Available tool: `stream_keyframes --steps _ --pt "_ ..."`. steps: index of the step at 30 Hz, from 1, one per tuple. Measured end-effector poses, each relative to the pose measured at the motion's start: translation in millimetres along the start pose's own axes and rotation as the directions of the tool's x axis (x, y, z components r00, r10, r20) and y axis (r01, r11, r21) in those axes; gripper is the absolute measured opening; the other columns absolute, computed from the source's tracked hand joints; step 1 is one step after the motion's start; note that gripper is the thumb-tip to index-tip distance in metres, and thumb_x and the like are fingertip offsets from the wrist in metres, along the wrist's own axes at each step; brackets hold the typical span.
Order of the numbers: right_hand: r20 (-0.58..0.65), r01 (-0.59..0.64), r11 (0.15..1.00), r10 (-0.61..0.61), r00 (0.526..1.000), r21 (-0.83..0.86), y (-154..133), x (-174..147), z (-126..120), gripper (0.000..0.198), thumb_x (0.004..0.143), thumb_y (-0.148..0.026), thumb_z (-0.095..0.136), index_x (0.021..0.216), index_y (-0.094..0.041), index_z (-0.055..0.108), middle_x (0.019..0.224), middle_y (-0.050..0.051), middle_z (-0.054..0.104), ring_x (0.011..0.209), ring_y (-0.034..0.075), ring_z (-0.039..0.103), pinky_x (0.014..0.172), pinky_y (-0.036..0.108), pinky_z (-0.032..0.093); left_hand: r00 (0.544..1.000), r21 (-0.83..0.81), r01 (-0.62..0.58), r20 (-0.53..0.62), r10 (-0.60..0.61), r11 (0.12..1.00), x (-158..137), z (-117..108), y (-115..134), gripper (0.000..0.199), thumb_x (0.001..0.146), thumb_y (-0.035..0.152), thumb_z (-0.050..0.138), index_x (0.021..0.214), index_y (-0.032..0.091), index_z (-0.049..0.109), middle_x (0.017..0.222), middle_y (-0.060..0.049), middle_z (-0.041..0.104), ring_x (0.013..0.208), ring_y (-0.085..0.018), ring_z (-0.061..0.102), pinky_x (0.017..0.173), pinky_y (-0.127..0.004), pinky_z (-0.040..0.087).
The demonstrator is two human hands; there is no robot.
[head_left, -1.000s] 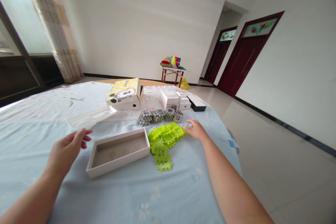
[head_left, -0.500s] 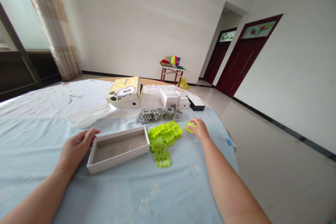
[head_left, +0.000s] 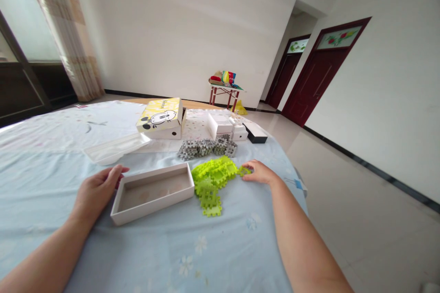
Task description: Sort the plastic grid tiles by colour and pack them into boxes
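My right hand (head_left: 260, 172) has its thumb and fingers closed on a yellow-green plastic building piece (head_left: 244, 171) with notched edges. That piece is at the right end of a pile of similar yellow-green pieces (head_left: 216, 173). By the left end of a shallow white box (head_left: 151, 207) rests my left hand (head_left: 98, 187), its thumb stretched out and some fingers hidden. Whether it touches the box I cannot tell. The box's grey inside shows no pieces. Behind the green pile lies a heap of grey notched pieces (head_left: 206, 148).
A white plastic tray (head_left: 115, 150) lies behind my left hand. Farther back stand a yellow and white cartoon box (head_left: 161, 116), small white boxes (head_left: 220, 127) and a black and white box (head_left: 255, 133). A pale blue cloth (head_left: 233, 247) covers the round table.
My right hand has moved slightly down and left with the green piece, bringing it against the pile's edge. The left hand stays by the box. The whole view has shifted a little.
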State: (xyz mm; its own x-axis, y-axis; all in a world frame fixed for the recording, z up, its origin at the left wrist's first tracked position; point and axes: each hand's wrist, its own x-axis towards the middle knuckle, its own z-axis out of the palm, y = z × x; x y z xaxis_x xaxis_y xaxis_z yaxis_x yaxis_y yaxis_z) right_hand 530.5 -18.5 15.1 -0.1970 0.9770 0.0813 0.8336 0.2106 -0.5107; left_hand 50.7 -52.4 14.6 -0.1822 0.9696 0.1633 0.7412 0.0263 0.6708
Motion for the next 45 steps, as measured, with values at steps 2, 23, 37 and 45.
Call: stream_keyframes --steps 2,23,37,45 --pt "-0.040 -0.005 1.000 0.005 0.999 0.000 -3.1 0.2 -1.8 0.046 0.060 -0.024 0.070 0.104 -0.017 0.062 0.101 0.008 0.061 0.091 0.021 0.057 0.083 0.034 0.043 1.000 0.018 -0.005 0.002 0.005 1.000 0.3 0.4 -0.7 0.070 0.072 0.062 0.019 0.120 0.025 0.054 0.088 -0.007 0.071 0.096 -0.027 0.060 0.075 -0.040 0.039" --pt "0.320 0.334 0.936 -0.283 0.904 -0.114 -72.0 21.6 -6.2 0.080 0.053 -0.011 0.061 0.130 -0.022 0.042 0.129 0.008 0.044 0.119 0.025 0.040 0.100 0.037 0.031 0.998 -0.051 -0.016 -0.055 0.014 0.999 -1.7 -0.9 10.6 0.059 0.072 0.063 0.025 0.101 0.028 0.063 0.086 -0.003 0.071 0.089 -0.020 0.063 0.075 -0.031 0.039" --pt "0.277 0.283 0.935 -0.220 0.935 -0.214 -74.8 25.7 -0.3 0.094 0.057 -0.015 0.059 0.141 -0.011 0.017 0.130 0.016 0.044 0.119 0.027 0.039 0.100 0.038 0.030 0.998 -0.068 -0.030 -0.057 0.026 0.997 -2.2 -1.5 11.6 0.053 0.076 0.056 0.028 0.099 0.023 0.062 0.084 -0.004 0.071 0.084 -0.018 0.064 0.073 -0.030 0.039" --pt "0.301 0.358 0.906 -0.284 0.910 -0.228 -72.9 27.6 -0.9 0.071 0.059 -0.014 0.058 0.128 -0.014 0.043 0.126 0.013 0.048 0.117 0.026 0.042 0.100 0.038 0.031 0.991 -0.112 0.041 -0.122 -0.055 0.993 7.5 4.4 6.9 0.053 0.074 0.058 0.036 0.087 0.017 0.067 0.074 -0.003 0.069 0.072 -0.019 0.062 0.065 -0.025 0.042"
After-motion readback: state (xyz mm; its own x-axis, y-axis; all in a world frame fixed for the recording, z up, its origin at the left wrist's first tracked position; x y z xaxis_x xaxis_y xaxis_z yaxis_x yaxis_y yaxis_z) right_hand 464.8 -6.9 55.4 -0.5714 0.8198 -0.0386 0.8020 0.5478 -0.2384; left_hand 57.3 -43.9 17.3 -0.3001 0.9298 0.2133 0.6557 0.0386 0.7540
